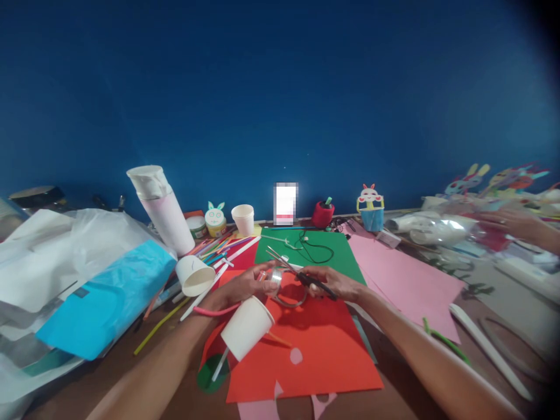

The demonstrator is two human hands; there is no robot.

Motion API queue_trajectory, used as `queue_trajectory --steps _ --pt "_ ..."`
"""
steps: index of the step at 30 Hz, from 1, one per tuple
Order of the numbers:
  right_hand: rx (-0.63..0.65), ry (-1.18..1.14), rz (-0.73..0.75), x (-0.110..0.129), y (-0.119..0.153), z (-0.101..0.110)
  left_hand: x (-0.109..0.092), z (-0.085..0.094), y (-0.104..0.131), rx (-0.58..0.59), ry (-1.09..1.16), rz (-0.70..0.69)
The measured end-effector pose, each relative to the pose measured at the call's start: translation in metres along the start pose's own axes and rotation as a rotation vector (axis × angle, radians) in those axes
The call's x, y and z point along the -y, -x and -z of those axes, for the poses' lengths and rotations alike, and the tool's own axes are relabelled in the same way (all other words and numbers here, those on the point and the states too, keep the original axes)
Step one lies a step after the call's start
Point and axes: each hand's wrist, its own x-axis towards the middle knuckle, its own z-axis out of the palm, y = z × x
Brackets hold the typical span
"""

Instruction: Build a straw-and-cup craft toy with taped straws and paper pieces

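My left hand [247,284] is closed on a small clear tape roll [274,280] above the red sheet [324,350]. My right hand [326,281] grips black-handled scissors [312,283], whose open blades point up and left, close to the tape. A grey ring-like loop [291,302] hangs between the two hands. Below my left hand a white paper cup [248,328] lies tilted on its side, with a white stick at its lower end. Near my left wrist is a pink tube-like strip [214,312].
Green paper [345,251] with a dark cord lies behind. At left are a tall white roll [168,219], a tipped cup [195,276] and blue wrapping [109,297]. Pink paper [420,286] lies at right, and another person's hand [507,221] shows at far right.
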Motion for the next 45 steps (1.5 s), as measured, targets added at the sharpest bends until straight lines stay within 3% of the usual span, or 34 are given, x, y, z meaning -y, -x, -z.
queue_trajectory --steps 17,26,45 --pt "-0.053 -0.063 -0.02 -0.002 -0.001 0.002 0.005 0.004 -0.001 0.051 0.064 -0.008" --pt "-0.083 -0.075 -0.037 0.001 -0.001 0.001 -0.006 -0.001 0.002 0.142 0.051 -0.036" --pt "-0.088 -0.051 -0.021 -0.009 -0.002 0.002 -0.006 0.003 0.003 0.143 0.01 0.003"
